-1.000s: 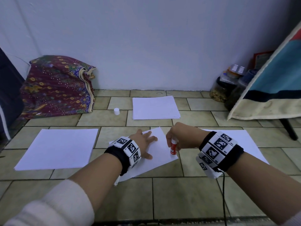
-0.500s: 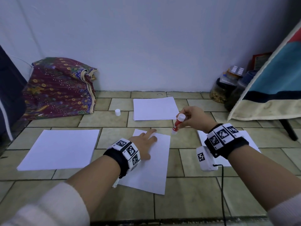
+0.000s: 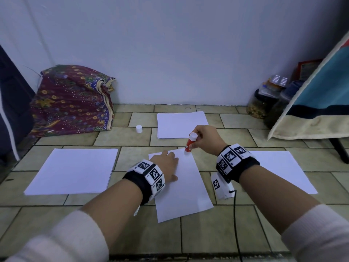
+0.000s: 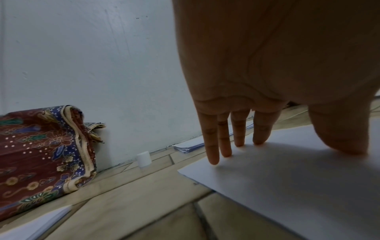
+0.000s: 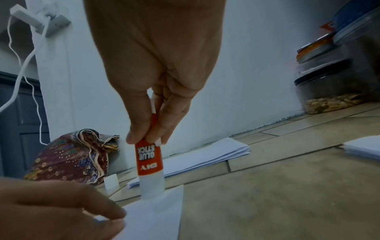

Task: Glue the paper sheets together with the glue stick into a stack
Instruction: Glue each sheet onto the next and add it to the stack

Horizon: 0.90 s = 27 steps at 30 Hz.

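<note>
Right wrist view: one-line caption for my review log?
Right hand presses an inverted glue stick onto the sheet's far corner.

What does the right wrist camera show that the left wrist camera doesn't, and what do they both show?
Only the right wrist view shows the right hand pinching the glue stick, its tip down on the far corner of the sheet, plus the jars by the wall and a white cable. Only the left wrist view shows the left hand from below, straight fingers and thumb pressing that sheet flat. Both show the sheet, the white cap on the tiles, the patterned cloth bundle and the far paper stack.
</note>
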Each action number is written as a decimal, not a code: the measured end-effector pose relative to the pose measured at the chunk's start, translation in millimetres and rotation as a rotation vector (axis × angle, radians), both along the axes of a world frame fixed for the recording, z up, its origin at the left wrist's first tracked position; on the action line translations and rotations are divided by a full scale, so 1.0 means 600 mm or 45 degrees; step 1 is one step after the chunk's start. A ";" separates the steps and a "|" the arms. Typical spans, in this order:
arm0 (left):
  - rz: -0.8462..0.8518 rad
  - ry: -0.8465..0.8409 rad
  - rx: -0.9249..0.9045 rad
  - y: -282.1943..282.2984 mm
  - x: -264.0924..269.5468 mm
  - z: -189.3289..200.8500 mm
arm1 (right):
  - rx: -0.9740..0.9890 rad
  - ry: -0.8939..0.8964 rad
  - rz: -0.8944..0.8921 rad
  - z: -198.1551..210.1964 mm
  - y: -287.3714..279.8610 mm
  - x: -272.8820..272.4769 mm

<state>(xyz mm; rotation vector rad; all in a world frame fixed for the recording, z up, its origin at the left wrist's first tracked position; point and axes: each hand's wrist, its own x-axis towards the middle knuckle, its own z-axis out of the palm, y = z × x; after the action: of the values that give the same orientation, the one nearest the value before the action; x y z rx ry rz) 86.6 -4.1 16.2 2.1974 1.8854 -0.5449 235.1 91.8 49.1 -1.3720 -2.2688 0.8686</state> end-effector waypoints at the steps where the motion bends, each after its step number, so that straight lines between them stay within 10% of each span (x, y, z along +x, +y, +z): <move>1: 0.000 0.003 -0.003 0.000 -0.001 0.000 | 0.001 0.014 -0.004 -0.001 0.000 -0.004; 27: 0.031 -0.207 -0.019 0.009 -0.005 -0.012 | 0.075 -0.106 0.202 -0.007 -0.001 -0.019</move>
<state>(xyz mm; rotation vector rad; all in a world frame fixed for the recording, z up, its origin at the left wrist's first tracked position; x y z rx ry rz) 83.6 1.6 8.9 2.1363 1.8163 -0.3629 223.7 91.0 44.9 -1.2379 -2.4738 0.7998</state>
